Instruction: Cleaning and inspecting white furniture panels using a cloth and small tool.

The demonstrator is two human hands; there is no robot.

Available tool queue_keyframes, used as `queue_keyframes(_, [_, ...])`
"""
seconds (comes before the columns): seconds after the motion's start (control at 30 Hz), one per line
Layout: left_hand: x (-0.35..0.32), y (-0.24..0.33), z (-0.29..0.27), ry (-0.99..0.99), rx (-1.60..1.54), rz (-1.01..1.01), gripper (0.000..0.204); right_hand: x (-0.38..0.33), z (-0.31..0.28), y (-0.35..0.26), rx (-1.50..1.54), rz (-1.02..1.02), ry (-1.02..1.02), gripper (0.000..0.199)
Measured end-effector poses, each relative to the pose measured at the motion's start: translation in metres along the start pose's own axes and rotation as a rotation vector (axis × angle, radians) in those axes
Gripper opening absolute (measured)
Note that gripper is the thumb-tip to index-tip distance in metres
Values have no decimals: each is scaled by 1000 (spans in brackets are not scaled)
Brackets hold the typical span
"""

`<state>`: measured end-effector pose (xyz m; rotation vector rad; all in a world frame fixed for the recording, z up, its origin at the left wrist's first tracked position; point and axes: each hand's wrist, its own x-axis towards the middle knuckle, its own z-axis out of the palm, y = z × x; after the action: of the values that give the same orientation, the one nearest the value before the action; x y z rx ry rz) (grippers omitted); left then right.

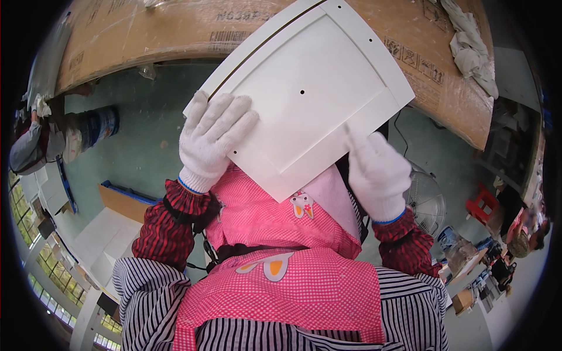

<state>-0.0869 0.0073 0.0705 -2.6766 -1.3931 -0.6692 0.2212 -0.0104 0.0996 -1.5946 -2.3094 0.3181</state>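
A white board-like panel [304, 76] with a raised frame, a recessed middle and several small dark holes lies tilted in front of me. Its far part rests over the cardboard-covered table, and its near corner hangs above my lap. My left hand [213, 137], in a white knit glove, lays its stretched fingers flat on the panel's left side; the thumb is hidden. At the right edge my right hand [379, 175], gloved the same way, is smeared by motion. One finger points onto the panel's frame. Whether this hand holds anything does not show.
Brown cardboard [158, 29] covers the table ahead, with a crumpled whitish cloth [471, 50] at its right. A floor fan [424, 199] and a red stool [483, 202] stand to the right. Blue drums [99, 126] and a person [35, 140] are at the left.
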Motion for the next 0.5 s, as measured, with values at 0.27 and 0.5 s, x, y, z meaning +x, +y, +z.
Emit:
queue_keyframes(0.27, [1,-1,0,5,-19,12,31,-25,-5,-33,-77,-73,-233,52])
queue_keyframes(0.5, [-1,-2,0,10,-16,25,32,-13,-5,-7,-23,-6,-85,50])
